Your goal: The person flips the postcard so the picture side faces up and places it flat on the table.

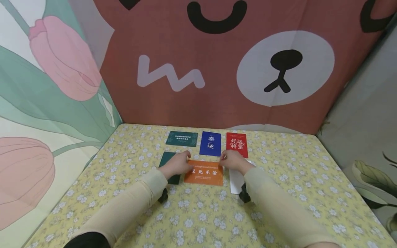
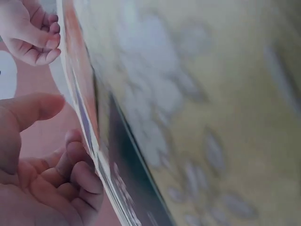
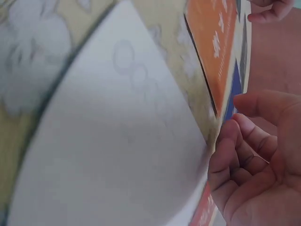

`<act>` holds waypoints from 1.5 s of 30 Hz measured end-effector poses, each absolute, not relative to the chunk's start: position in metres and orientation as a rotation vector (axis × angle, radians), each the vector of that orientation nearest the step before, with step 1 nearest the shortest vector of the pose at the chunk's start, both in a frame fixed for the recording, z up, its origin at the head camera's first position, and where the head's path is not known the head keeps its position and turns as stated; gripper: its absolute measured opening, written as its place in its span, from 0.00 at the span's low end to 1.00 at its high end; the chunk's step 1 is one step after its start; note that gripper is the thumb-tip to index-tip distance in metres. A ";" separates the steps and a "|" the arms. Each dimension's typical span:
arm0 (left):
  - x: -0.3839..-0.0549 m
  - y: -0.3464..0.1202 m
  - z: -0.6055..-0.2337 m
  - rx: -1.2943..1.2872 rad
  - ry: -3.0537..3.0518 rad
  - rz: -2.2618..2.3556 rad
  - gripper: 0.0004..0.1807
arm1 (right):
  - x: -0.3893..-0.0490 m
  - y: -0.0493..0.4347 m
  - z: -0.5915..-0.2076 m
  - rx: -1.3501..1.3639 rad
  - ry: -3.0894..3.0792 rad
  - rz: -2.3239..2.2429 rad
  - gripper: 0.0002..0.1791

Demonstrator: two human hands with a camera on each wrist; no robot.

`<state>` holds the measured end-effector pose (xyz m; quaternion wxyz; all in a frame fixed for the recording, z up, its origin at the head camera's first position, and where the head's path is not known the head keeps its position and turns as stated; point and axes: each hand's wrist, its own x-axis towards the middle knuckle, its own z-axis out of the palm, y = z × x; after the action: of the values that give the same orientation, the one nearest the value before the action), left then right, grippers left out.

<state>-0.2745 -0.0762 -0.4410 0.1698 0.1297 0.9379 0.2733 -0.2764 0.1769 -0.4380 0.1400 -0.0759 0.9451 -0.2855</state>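
Note:
An orange card (image 1: 203,173) with white lettering lies on the floral tablecloth between the two hands. My left hand (image 1: 177,164) is at its upper left corner, over part of a dark green card (image 1: 167,157). The left wrist view shows that thumb (image 2: 42,107) apart from the curled fingers, with nothing between them. At the orange card's upper right corner is my right hand (image 1: 233,160), its thumb and index fingertips close together and no card seen between them. A white card (image 1: 236,181) lies below the right hand, partly hidden by the wrist. Whether either hand touches the orange card, I cannot tell.
Behind the hands lie a green card (image 1: 181,138), a blue card (image 1: 210,144) and a red card (image 1: 237,142) in a row. The yellow floral tablecloth (image 1: 198,220) reaches a backdrop with a bear face (image 1: 217,69). Printed flower panels stand on both sides.

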 end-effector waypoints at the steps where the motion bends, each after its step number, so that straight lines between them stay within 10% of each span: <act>1: -0.274 -0.075 -0.441 0.371 2.652 0.827 0.23 | -0.276 0.179 -0.436 -0.211 2.734 -0.843 0.05; 30: -0.226 -0.004 -0.430 0.332 2.030 1.456 0.25 | -0.272 0.265 -0.427 0.375 2.603 -0.920 0.14; 45: -0.211 0.040 -0.439 0.633 2.347 0.860 0.16 | -0.270 0.268 -0.432 0.405 2.569 -0.930 0.12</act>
<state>-0.2107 0.0405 -0.4389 0.2780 0.2357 0.8744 0.3205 -0.2704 0.2684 -0.4320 0.1887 0.1441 0.9134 -0.3305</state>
